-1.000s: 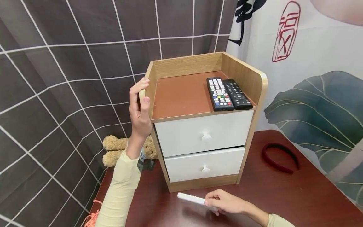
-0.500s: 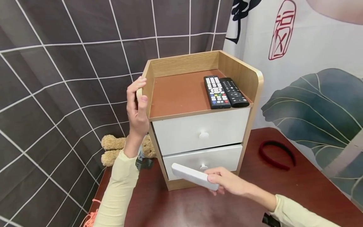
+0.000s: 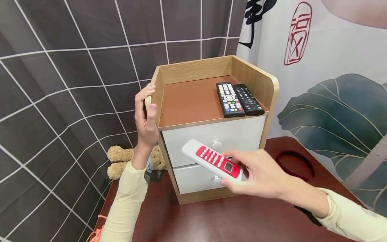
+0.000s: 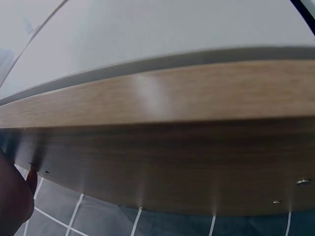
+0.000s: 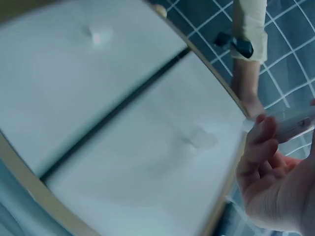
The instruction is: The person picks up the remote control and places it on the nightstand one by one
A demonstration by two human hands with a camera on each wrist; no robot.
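Observation:
My right hand [image 3: 261,173] grips a white remote control [image 3: 211,159] by its lower end, thumb on one side and fingers on the other. The remote's red keypad and small screen face up, in front of the small wooden cabinet [image 3: 216,198] with two white drawers. In the right wrist view the remote [image 5: 295,125] is blurred and partly hidden by the fingers. My left hand [image 3: 146,117] holds the front edge of the cabinet's left side panel. Two black remotes, one with white keys [image 3: 229,99] and a darker one [image 3: 248,99], lie side by side on the cabinet top.
A dark red headband [image 3: 294,164] lies on the reddish-brown table [image 3: 169,222] to the right. Behind my left forearm is a tan plush toy [image 3: 119,154]. Pink strands [image 3: 97,232] show at the lower left. A dark checked curtain [image 3: 99,67] hangs behind.
My right hand has lifted the white remote from low over the table to in front of the drawers, turning its keypad into view. The left hand still holds the side panel.

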